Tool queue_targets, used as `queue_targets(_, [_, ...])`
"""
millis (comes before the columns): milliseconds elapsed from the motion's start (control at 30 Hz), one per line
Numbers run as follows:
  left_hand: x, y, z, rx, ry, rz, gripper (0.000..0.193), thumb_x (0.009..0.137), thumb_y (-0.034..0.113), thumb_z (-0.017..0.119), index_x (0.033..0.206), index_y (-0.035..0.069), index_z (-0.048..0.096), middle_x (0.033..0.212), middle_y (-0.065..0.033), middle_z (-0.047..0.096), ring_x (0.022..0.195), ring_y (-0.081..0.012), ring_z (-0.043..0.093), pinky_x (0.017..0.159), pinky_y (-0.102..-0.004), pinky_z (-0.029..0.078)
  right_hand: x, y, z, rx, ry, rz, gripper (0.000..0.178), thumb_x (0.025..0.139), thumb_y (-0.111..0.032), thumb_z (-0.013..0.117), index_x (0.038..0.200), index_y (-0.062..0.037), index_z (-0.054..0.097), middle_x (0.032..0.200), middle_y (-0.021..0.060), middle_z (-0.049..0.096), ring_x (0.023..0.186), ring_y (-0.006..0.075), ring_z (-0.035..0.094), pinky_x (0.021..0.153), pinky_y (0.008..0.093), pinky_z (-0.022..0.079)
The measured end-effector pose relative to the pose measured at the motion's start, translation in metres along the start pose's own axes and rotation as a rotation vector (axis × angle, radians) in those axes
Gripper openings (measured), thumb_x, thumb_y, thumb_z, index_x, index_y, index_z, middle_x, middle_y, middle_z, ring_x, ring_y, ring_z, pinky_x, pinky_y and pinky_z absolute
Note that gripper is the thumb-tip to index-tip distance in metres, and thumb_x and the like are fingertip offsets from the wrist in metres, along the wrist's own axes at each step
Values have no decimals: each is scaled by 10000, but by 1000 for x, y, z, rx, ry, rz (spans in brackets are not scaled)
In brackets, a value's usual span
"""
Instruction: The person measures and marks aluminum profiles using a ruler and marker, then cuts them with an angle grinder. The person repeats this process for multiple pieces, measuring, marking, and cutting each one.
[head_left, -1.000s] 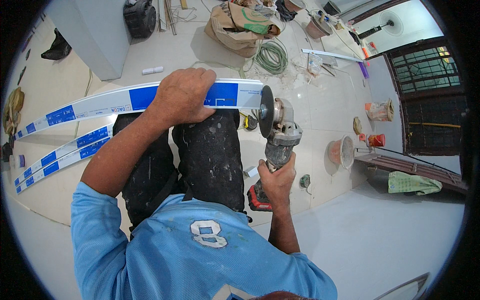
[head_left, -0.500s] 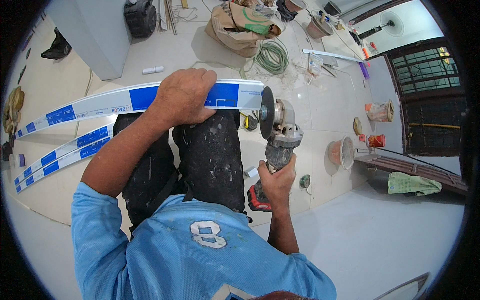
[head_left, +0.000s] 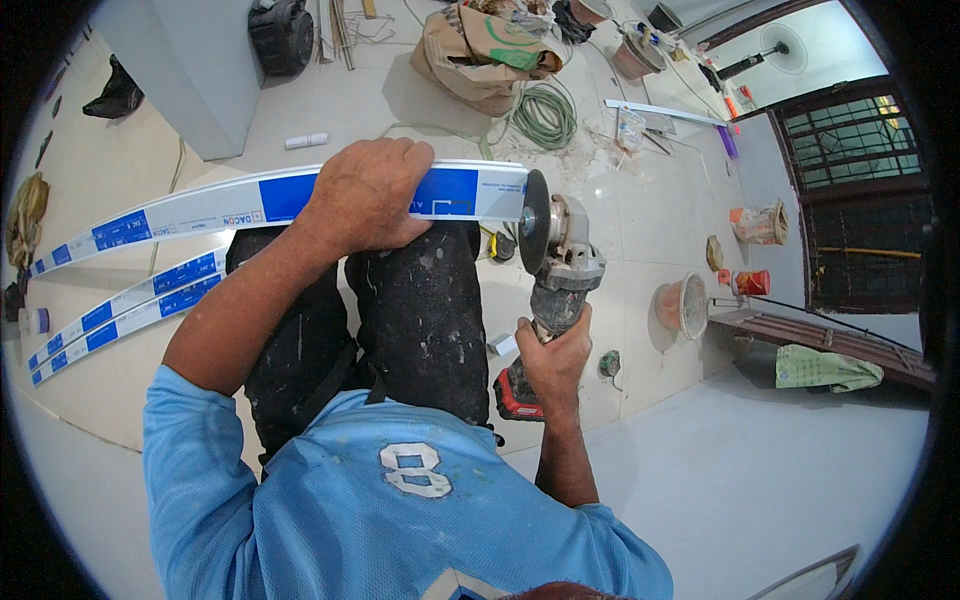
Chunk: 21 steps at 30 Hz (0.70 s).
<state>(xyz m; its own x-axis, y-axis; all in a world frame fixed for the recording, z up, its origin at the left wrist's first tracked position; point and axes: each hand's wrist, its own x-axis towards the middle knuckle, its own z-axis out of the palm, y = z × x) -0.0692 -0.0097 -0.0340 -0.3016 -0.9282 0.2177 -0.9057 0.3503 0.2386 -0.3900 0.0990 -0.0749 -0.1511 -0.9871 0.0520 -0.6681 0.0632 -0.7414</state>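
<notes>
The left hand (head_left: 365,195) covers the middle of the blue-and-white strip (head_left: 200,208). The right hand (head_left: 552,352) hides the grinder (head_left: 560,262) grip, and the lower edge crops the person's head.

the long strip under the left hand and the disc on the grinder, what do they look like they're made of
The long strip looks like pale metal, possibly aluminium, wrapped in white-and-blue protective film; a bare silvery edge shows along its top. The disc looks like a dark, matte abrasive wheel, thin and flat, though its grain is too small to confirm. The grinder body seems grey metal and dark plastic.
</notes>
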Motion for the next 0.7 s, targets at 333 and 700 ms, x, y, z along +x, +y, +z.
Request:
queue_targets(333, [0, 1, 1, 7, -6, -18, 568, 794, 371, 972, 1173, 59, 685, 1092, -156, 754, 1067, -352, 758, 972, -491, 610, 3, -8, 0, 11, 4, 3, 544, 842, -81, 870, 1261, 66, 556, 969, 229, 766, 884, 387, 807, 807, 499, 620])
queue_targets(700, [-1, 1, 6, 19, 40, 17, 576, 773, 358, 985, 1166, 66, 682, 1084, -155, 743, 1046, -343, 749, 951, -478, 608, 1, 6, 4, -25, 0, 0, 545, 846, -113, 869, 1255, 57, 550, 965, 236, 759, 884, 418, 796, 820, 521, 613])
